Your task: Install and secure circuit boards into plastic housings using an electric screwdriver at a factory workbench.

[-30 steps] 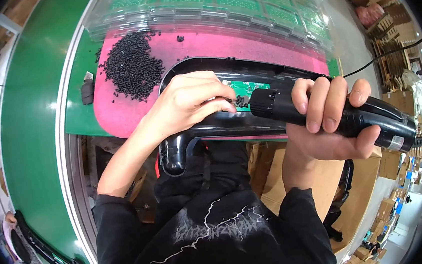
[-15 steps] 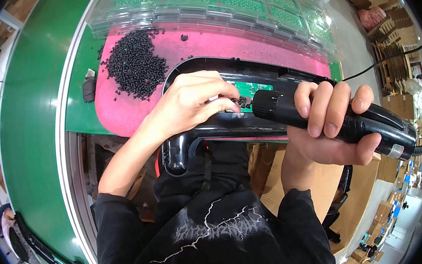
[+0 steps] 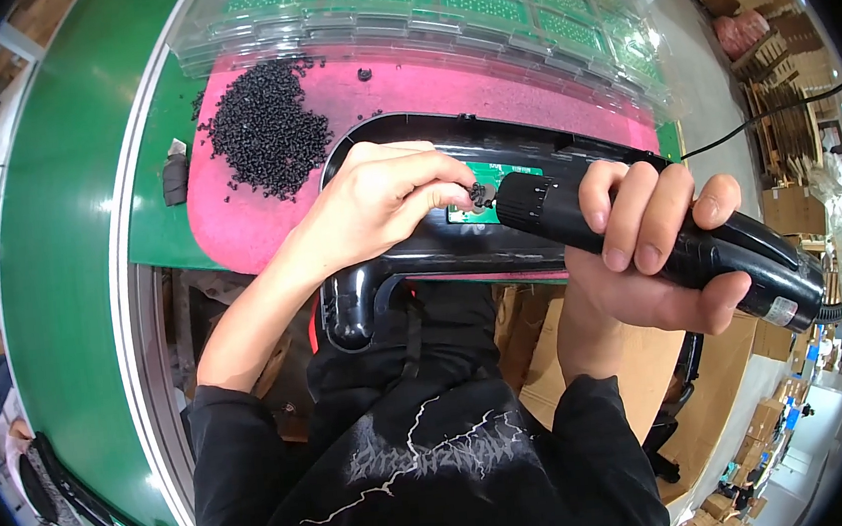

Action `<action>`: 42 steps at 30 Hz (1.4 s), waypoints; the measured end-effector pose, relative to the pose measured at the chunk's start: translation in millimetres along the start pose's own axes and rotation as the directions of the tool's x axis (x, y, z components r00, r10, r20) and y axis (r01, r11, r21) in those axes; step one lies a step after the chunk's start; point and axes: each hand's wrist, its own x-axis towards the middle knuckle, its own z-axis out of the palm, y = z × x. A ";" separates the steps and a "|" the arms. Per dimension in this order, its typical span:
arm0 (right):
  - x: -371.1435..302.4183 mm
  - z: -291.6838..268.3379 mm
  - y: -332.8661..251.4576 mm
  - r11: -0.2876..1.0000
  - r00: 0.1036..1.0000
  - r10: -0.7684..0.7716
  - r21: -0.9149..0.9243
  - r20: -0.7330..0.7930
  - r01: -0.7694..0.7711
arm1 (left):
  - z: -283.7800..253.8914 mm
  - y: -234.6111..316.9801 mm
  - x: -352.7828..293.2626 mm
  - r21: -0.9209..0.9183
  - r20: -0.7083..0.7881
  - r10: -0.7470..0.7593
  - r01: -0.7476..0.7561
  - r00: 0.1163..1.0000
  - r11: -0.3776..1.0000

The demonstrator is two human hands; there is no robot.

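Note:
My right hand (image 3: 632, 270) is wrapped around a black electric screwdriver (image 3: 536, 201), tilted with its nose pointing left. Between the fingertips of my left hand (image 3: 376, 207) is a small cluster of black screws (image 3: 481, 194), right at the tip of the screwdriver. Both hands are over a green circuit board (image 3: 515, 172) lying inside a long, glossy black plastic housing (image 3: 440, 246). The board is partly covered by my left fingers and the screwdriver. The housing rests on a pink mat (image 3: 425, 84), its rounded corner arm toward me.
A heap of small black screws (image 3: 269, 131) lies at the mat's left. Clear plastic trays with green boards (image 3: 478, 2) are stacked behind. A small dark object (image 3: 175, 177) sits on the green bench. Beyond a rail, another black housing (image 3: 103, 516) lies on the left green surface.
The screwdriver and my right hand have shifted slightly left, bringing its nose closer to my left fingertips. My left hand still pinches the screws.

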 end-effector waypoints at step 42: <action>12.7 -18.0 54.0 0.909 0.935 0.355 -0.225 -0.023 -0.351 | 2.7 -8.4 -2.3 0.211 0.035 -0.204 0.192 0.978 0.959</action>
